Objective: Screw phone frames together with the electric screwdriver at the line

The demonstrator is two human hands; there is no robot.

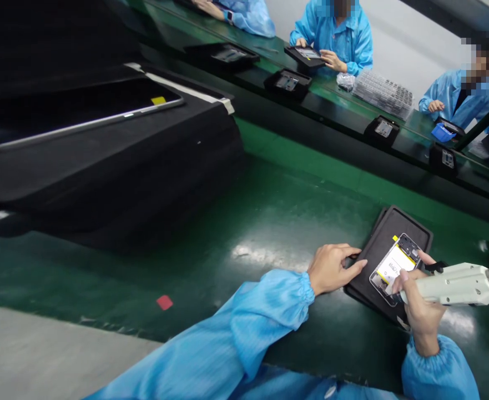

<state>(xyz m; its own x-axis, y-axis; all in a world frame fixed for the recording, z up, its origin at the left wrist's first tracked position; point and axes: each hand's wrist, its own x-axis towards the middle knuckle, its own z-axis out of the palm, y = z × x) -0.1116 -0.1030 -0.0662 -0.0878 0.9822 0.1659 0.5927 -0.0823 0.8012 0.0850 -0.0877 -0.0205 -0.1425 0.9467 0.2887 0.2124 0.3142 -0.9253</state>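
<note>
The green surface has a wide open stretch in its middle, from the near edge up to the light green strip at the back. Only a small flat red mark lies there, and it blocks nothing. A big black block fills the left side and stands tall, so nothing can pass through it. At the near right, the black tray takes up room. The left hand rests on the tray's left edge. The right hand holds a white tool over the tray, so the way in from the right is shut. Behind the strip, a row of small black trays bars the far side.
</note>
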